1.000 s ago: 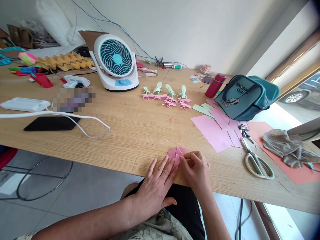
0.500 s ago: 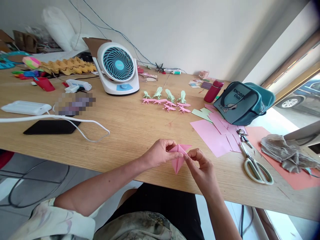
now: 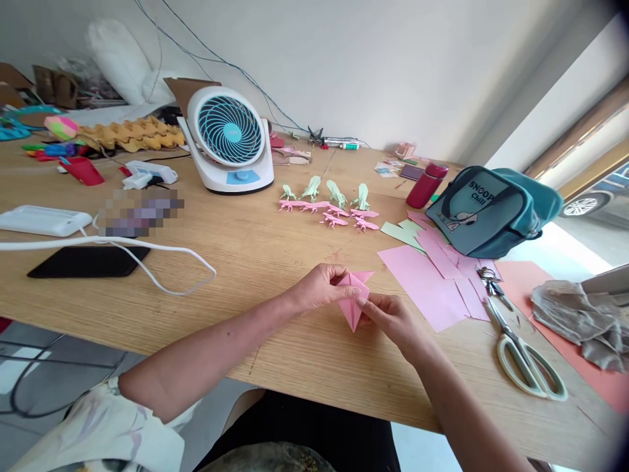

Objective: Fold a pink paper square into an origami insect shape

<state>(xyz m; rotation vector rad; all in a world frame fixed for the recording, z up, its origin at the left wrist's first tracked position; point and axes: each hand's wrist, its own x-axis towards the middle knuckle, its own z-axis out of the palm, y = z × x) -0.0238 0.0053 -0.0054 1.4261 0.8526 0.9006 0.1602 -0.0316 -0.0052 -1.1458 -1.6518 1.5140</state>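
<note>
Left hand: our left hand (image 3: 322,287) pinches the folded pink paper (image 3: 352,308) from its left side, thumb across the front.
Right hand: our right hand (image 3: 396,318) grips its right side, thumb and fingers closed on it.
Folded pink paper: we have it between both hands, over the table (image 3: 275,262) near its front edge, one point facing us.
Pink sheet (image 3: 425,288): it lies flat to the right of our hands, touching other pink pieces.
Scissors (image 3: 528,367): they lie near the table's front edge, right of our right hand, blades pointing away from us.
Paper insects: beyond our hands we see green ones (image 3: 337,194) behind pink ones (image 3: 334,221).
Bottle (image 3: 426,187): red, upright, just left of the teal bag (image 3: 479,213).
Fan (image 3: 230,134): it stands toward the table's back edge, left of the insects.
</note>
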